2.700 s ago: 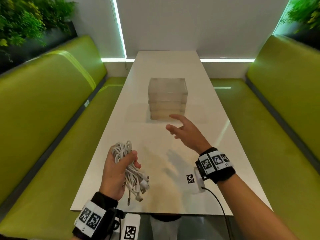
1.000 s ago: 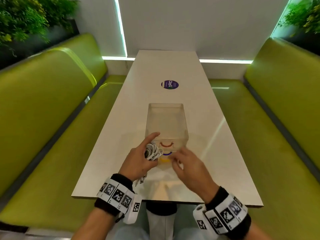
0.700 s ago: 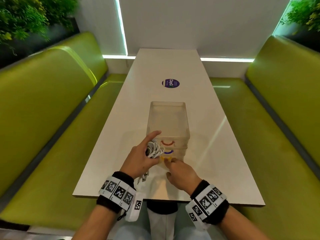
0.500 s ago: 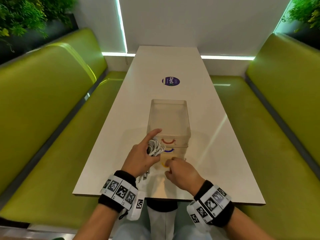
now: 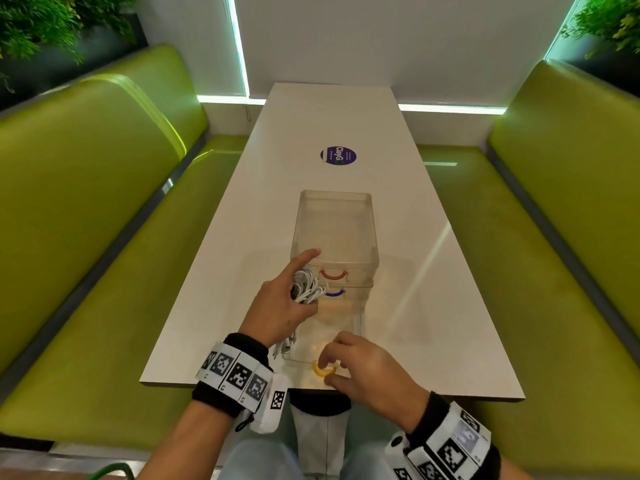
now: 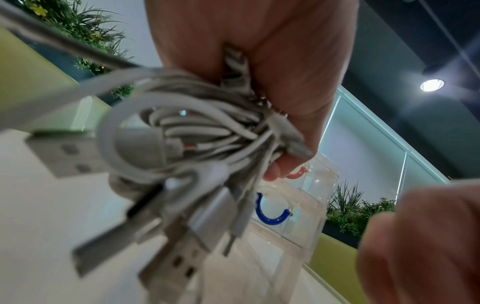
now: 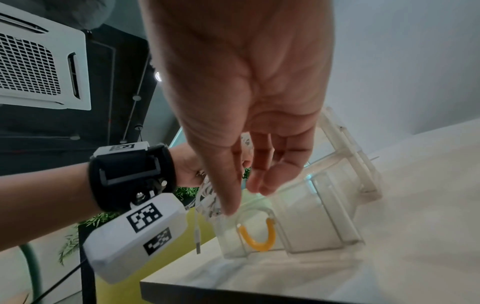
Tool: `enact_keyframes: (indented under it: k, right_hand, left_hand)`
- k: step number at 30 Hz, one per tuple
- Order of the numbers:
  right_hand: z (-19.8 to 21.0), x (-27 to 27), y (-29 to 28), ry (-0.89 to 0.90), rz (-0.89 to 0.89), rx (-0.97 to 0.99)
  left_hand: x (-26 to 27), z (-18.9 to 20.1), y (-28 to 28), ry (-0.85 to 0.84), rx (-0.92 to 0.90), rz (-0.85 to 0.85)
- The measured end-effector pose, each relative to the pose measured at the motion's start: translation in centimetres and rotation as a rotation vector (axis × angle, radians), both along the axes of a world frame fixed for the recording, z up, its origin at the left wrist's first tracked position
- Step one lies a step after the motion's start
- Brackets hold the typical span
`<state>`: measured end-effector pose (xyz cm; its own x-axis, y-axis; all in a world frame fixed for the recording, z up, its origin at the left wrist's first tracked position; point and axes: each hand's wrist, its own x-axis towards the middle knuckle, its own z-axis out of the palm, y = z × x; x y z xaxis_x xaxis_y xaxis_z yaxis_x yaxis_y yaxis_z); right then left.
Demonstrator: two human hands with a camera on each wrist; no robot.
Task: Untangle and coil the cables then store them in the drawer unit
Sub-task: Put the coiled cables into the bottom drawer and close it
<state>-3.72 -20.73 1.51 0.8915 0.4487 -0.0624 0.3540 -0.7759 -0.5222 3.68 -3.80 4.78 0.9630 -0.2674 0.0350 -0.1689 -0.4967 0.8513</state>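
So the left hand (image 5: pixel 280 308) has its fingers wrapped around the bundled white cables (image 5: pixel 306 285), forefinger pointing out, right by the clear drawer unit (image 5: pixel 334 230). Right hand (image 5: pixel 367 370) sits loosely curled at the yellow handle (image 7: pixel 257 236); can't tell if it's actually pinching it. Bottom drawer (image 5: pixel 356 327) is pulled out, so we're at the storing step. Next I'd just lower the bundle in, then push it shut.
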Motion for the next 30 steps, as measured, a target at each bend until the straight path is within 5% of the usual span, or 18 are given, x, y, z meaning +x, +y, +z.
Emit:
enact_keyframes:
  k: [4, 13, 20, 25, 27, 30]
  right_hand:
    - [-0.2, 0.3, -0.4, -0.015, -0.076, -0.054]
    - [0.5, -0.1, -0.9, 0.113, 0.047, -0.108]
    - [3.5, 1.2, 0.1, 0.192, -0.210, 0.404]
    - [4.9, 2.4, 3.1, 0.373, -0.073, 0.842]
    - [4.7, 2.5, 3.5, 0.382, -0.080, 0.852]
    - [4.8, 1.9, 3.4, 0.356, -0.058, 0.831]
  left_hand:
    - [0.0, 0.0, 0.0, 0.002, -0.002, 0.002]
    - [-0.2, 0.2, -0.1, 0.021, -0.040, 0.008]
    - [-1.3, 1.2, -0.3, 0.058, -0.303, -0.010]
    - [-3.3, 2.7, -2.0, 0.072, -0.817, 0.104]
    - [-3.9, 2.5, -2.3, 0.130, -0.997, 0.143]
    - [-4.7, 2.1, -2.5, 0.125, -0.990, 0.162]
